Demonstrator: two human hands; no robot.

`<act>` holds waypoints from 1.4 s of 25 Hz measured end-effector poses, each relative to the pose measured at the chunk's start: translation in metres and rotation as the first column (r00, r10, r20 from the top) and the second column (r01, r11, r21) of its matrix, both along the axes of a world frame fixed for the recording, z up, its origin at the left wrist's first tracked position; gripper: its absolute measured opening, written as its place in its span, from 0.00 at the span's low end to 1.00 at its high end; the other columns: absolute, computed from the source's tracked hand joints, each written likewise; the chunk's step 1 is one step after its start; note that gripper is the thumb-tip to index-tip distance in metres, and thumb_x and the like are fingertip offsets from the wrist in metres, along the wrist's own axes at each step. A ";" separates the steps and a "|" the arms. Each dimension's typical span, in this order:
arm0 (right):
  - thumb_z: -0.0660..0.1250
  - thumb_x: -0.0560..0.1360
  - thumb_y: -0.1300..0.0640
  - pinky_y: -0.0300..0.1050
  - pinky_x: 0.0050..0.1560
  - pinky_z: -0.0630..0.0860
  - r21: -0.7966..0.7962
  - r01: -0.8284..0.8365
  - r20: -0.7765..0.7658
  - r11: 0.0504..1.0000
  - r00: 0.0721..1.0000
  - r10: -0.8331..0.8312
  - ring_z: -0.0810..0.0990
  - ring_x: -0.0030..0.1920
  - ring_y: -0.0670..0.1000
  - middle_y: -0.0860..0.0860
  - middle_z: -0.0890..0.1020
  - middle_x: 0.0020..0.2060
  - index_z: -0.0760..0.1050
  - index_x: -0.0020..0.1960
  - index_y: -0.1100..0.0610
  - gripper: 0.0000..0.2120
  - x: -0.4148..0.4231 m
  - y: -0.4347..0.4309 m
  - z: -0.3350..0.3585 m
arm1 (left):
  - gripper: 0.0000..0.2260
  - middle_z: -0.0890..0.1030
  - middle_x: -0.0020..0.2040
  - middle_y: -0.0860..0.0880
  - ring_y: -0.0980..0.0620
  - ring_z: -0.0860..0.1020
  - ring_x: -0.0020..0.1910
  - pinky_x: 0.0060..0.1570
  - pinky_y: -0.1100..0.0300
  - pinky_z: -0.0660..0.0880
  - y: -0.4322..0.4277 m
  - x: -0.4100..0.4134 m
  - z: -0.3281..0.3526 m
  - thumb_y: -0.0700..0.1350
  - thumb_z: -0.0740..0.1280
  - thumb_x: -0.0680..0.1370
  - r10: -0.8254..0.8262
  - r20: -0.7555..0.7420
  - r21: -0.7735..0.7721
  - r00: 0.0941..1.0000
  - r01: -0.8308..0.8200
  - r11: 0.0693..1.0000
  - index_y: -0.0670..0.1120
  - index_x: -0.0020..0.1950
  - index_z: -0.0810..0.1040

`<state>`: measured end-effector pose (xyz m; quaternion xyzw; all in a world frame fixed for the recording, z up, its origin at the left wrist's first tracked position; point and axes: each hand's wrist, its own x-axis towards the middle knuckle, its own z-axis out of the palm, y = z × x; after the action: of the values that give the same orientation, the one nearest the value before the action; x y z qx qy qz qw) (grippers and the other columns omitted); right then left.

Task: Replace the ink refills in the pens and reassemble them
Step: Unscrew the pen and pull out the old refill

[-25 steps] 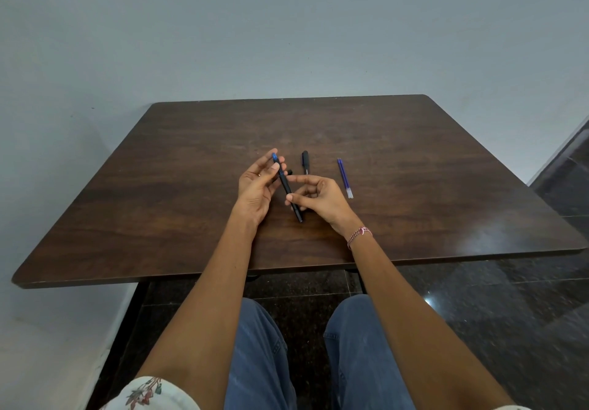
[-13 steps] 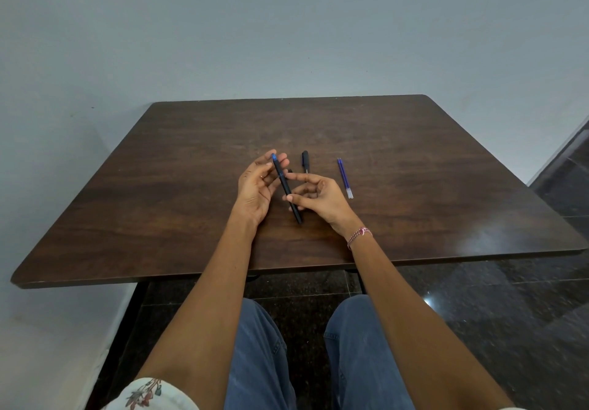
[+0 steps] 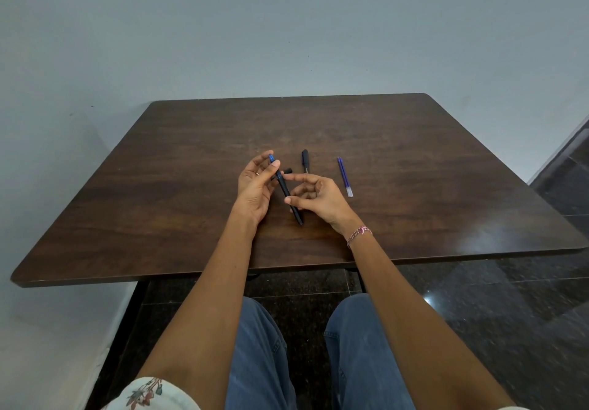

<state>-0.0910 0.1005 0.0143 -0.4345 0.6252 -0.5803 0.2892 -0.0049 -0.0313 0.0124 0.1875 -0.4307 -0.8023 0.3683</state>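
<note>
The left hand [image 3: 255, 186] pinches a pen [image 3: 286, 190] near its blue end while the right hand [image 3: 322, 199] grips the barrel with curled thumb and forefinger, likely unscrewing it; a refill [image 3: 344, 175] goes in next.

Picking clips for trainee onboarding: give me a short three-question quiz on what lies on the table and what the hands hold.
1. True or false: the blue refills lie on the table, touched by neither hand.
2. Which hand grips the blue-ended pen near its blue end? A. left hand B. right hand C. neither
3. How many other pens lie untouched on the table?
Key: 1 true; 2 A; 3 one, the black pen.
</note>
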 end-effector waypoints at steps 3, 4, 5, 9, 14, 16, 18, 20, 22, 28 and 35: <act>0.75 0.69 0.64 0.36 0.48 0.78 0.008 -0.003 -0.021 1.000 1.000 0.004 0.80 0.38 0.45 0.54 0.82 0.39 0.76 0.63 0.54 0.24 0.000 0.000 -0.001 | 0.11 0.79 0.45 0.51 0.59 0.80 0.39 0.41 0.64 0.78 -0.001 0.001 0.000 0.32 0.67 0.75 0.006 0.000 0.002 1.000 -0.006 1.000 0.47 0.51 0.78; 0.75 0.69 0.64 0.35 0.47 0.78 0.009 -0.004 -0.024 1.000 1.000 0.004 0.80 0.38 0.44 0.53 0.82 0.38 0.76 0.64 0.54 0.25 0.000 0.000 -0.001 | 0.11 0.79 0.45 0.51 0.59 0.80 0.40 0.40 0.65 0.78 -0.001 0.001 0.000 0.32 0.67 0.75 0.008 0.000 0.005 1.000 -0.008 1.000 0.47 0.51 0.78; 0.75 0.69 0.64 0.34 0.45 0.77 0.010 -0.003 -0.026 1.000 1.000 0.003 0.80 0.37 0.42 0.52 0.81 0.37 0.75 0.64 0.54 0.25 0.000 0.000 -0.001 | 0.11 0.79 0.45 0.51 0.59 0.80 0.40 0.40 0.65 0.78 -0.001 0.001 0.000 0.32 0.67 0.74 0.011 0.001 0.008 1.000 -0.011 1.000 0.47 0.51 0.78; 0.74 0.70 0.64 0.31 0.43 0.75 0.024 -0.004 -0.042 1.000 0.999 0.005 0.80 0.35 0.40 0.49 0.81 0.35 0.75 0.64 0.52 0.24 -0.001 0.000 -0.002 | 0.11 0.79 0.45 0.51 0.58 0.81 0.39 0.40 0.65 0.78 0.000 0.002 0.001 0.32 0.68 0.74 0.012 0.004 0.018 1.000 -0.012 1.000 0.47 0.51 0.78; 0.73 0.70 0.64 0.35 0.45 0.78 0.021 -0.004 -0.044 1.000 0.999 0.005 0.82 0.37 0.45 0.49 0.82 0.34 0.76 0.58 0.46 0.21 -0.002 0.002 -0.001 | 0.11 0.79 0.44 0.50 0.58 0.81 0.38 0.39 0.65 0.78 0.002 0.002 0.003 0.32 0.67 0.74 0.019 0.003 0.026 1.000 -0.019 0.999 0.47 0.51 0.77; 0.73 0.70 0.64 0.36 0.45 0.78 0.020 -0.004 -0.045 1.000 0.999 0.005 0.82 0.37 0.46 0.49 0.82 0.34 0.75 0.57 0.45 0.20 -0.002 0.002 -0.001 | 0.11 0.79 0.44 0.50 0.58 0.81 0.39 0.39 0.65 0.78 0.002 0.002 0.002 0.32 0.67 0.74 0.019 0.002 0.029 1.000 -0.019 0.999 0.47 0.51 0.77; 0.73 0.70 0.65 0.36 0.45 0.78 0.023 -0.006 -0.044 1.000 0.999 0.007 0.82 0.36 0.45 0.50 0.82 0.34 0.75 0.56 0.46 0.20 -0.002 0.002 -0.001 | 0.11 0.79 0.44 0.50 0.57 0.81 0.40 0.40 0.65 0.79 0.002 0.002 0.001 0.32 0.68 0.74 0.024 0.001 0.032 1.000 -0.024 0.999 0.46 0.51 0.77; 0.73 0.70 0.65 0.36 0.45 0.78 0.034 -0.005 -0.051 0.999 0.999 0.006 0.82 0.36 0.45 0.50 0.82 0.34 0.76 0.58 0.49 0.20 -0.002 0.002 -0.002 | 0.11 0.80 0.44 0.51 0.57 0.81 0.40 0.41 0.64 0.79 0.001 0.002 0.001 0.32 0.68 0.74 0.035 -0.001 0.040 0.999 -0.035 0.999 0.47 0.51 0.78; 0.73 0.70 0.65 0.36 0.44 0.78 0.043 -0.003 -0.064 0.999 0.998 0.006 0.81 0.36 0.45 0.51 0.82 0.34 0.76 0.59 0.52 0.20 -0.002 0.000 0.000 | 0.11 0.80 0.44 0.51 0.57 0.81 0.40 0.42 0.64 0.79 -0.001 0.002 0.001 0.32 0.68 0.74 0.042 -0.008 0.049 0.999 -0.042 0.998 0.47 0.51 0.78; 0.73 0.69 0.66 0.46 0.48 0.80 0.056 0.022 -0.092 0.998 0.996 -0.017 0.82 0.36 0.50 0.53 0.82 0.33 0.76 0.59 0.54 0.20 -0.005 0.001 0.000 | 0.11 0.81 0.43 0.50 0.55 0.81 0.40 0.42 0.63 0.80 0.006 0.000 0.003 0.31 0.68 0.74 0.071 -0.003 0.030 0.997 -0.071 0.997 0.45 0.51 0.78; 0.74 0.70 0.65 0.46 0.50 0.80 0.050 0.038 -0.100 0.998 0.994 -0.033 0.82 0.38 0.52 0.59 0.83 0.37 0.75 0.57 0.52 0.19 -0.001 -0.001 0.000 | 0.11 0.82 0.46 0.48 0.55 0.81 0.44 0.41 0.64 0.79 -0.010 -0.002 0.025 0.31 0.70 0.72 0.183 0.078 -0.020 0.980 -0.182 0.983 0.45 0.50 0.81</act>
<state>-0.0921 0.0993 0.0144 -0.4439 0.6614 -0.5464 0.2586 -0.0064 -0.0415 0.0369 0.2553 -0.4312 -0.7544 0.4240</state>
